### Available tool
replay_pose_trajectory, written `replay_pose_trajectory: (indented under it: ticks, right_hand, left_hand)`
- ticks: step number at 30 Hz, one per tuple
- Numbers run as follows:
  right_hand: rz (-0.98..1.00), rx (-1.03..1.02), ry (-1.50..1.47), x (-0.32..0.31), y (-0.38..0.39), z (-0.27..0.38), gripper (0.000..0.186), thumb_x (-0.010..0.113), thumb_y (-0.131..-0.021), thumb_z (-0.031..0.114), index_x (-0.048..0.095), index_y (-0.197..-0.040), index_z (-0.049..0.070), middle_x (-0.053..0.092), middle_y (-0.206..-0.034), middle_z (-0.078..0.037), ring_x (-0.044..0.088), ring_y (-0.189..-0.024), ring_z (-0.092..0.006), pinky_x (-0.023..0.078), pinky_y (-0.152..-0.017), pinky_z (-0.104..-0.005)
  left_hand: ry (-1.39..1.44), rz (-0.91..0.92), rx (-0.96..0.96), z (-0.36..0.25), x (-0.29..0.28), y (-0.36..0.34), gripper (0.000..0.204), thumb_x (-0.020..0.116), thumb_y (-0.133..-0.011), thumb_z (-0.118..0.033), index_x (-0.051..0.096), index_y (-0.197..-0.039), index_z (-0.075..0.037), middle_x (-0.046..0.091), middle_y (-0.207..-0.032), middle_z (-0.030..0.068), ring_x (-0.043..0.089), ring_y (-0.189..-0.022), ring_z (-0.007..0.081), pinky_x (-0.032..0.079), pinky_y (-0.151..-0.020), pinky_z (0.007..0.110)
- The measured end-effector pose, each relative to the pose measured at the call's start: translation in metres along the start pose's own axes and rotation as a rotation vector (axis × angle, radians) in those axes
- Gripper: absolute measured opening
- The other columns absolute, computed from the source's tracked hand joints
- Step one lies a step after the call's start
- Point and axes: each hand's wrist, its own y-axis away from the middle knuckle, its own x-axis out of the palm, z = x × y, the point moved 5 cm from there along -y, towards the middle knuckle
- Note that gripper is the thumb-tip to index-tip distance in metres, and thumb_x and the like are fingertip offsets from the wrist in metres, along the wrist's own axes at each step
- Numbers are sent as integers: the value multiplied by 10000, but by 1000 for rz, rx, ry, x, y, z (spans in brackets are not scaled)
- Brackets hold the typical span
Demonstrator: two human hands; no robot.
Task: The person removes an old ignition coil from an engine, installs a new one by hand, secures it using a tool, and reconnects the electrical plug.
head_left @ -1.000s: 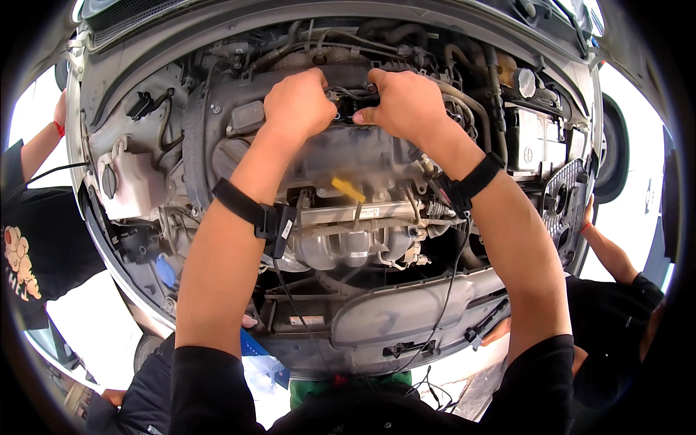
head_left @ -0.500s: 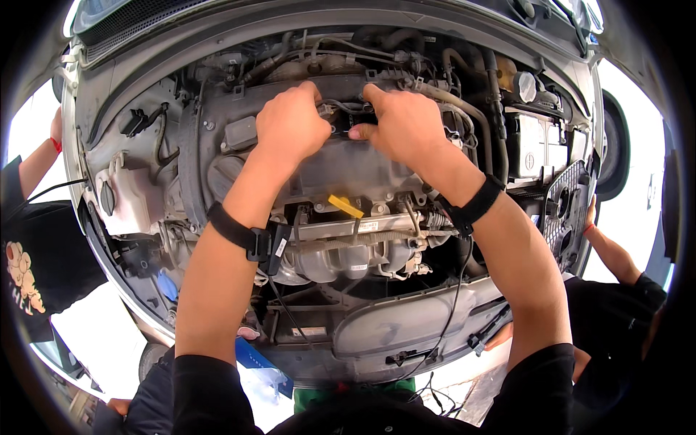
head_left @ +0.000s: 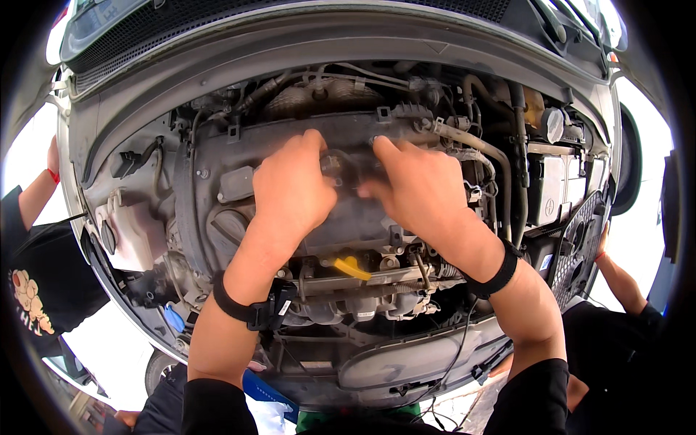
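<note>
Black, matte plastic makes up the broad engine cover (head_left: 346, 233) under the person's two bare hands. Between them, small dark fittings (head_left: 336, 165) sit at the middle of the grip, too blurred to make out. The left hand (head_left: 296, 181) is curled, its fingertips hidden from view, so I cannot tell what it holds or how tightly. The right hand (head_left: 420, 185) has its thumb and forefinger apart, reaching toward the same fittings; whether they have hold of anything, I cannot tell. Just left of the grip is a grey, rounded-square raised piece (head_left: 236, 184). A black fabric strap (head_left: 500, 275) circles the right forearm. Nearer the body than the grip lies a bright yellow, curved plastic handle (head_left: 351, 268). To the right of the grip bends a pale, thick hose (head_left: 487, 151); beyond it stands a white-sided, boxy battery (head_left: 549, 194). Well left of the grip is a whitish plastic tank (head_left: 130, 233). Farther out, at the right edge of the engine bay, is another person's hand (head_left: 602, 238).
</note>
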Motion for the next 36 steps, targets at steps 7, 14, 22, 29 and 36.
replay_pose_trajectory:
  ticks: [7, 14, 22, 29, 36]
  right_hand:
    - [36, -36, -17, -1, -6, -1, 385, 809, -823, 317, 571, -985, 61, 693, -804, -123, 711, -751, -360, 544, -626, -445]
    - [128, -118, 48, 1, -13, 1, 339, 812, -821, 272, 582, -938, 52, 702, -731, -128, 717, -710, -340, 539, -614, -434]
    - [185, -135, 141, -6, -19, 9, 361, 806, -835, 319, 609, -973, 51, 715, -745, -122, 726, -742, -334, 552, -668, -423]
    - [150, 19, 77, -7, -26, -6, 462, 796, -815, 459, 673, -1079, 100, 744, -891, -123, 719, -910, -333, 559, -778, -448]
    - [338, 239, 158, -7, -40, 6, 507, 875, -731, 474, 757, -1034, 85, 761, -1007, -117, 726, -988, -319, 575, -825, -433]
  left_hand:
    - [12, 43, 16, -2, -4, -3, 400, 825, -744, -93, 600, -1071, -40, 706, -1064, 161, 662, -1017, 419, 507, -818, 500]
    - [-76, 63, 33, -6, -1, -4, 394, 837, -736, -102, 583, -1029, -26, 713, -1030, 178, 670, -989, 431, 512, -802, 512]
    - [-215, 119, -42, -11, 2, -17, 433, 777, -734, -122, 638, -1135, -35, 736, -1073, 177, 706, -1025, 384, 570, -855, 475]
    - [-244, 162, -61, -19, -11, -21, 369, 722, -787, -144, 654, -1133, -32, 739, -1085, 198, 714, -1048, 376, 576, -891, 463]
    - [-233, 178, -85, -12, 1, -17, 367, 690, -775, -99, 647, -1130, -18, 736, -1075, 213, 705, -1047, 398, 570, -883, 483]
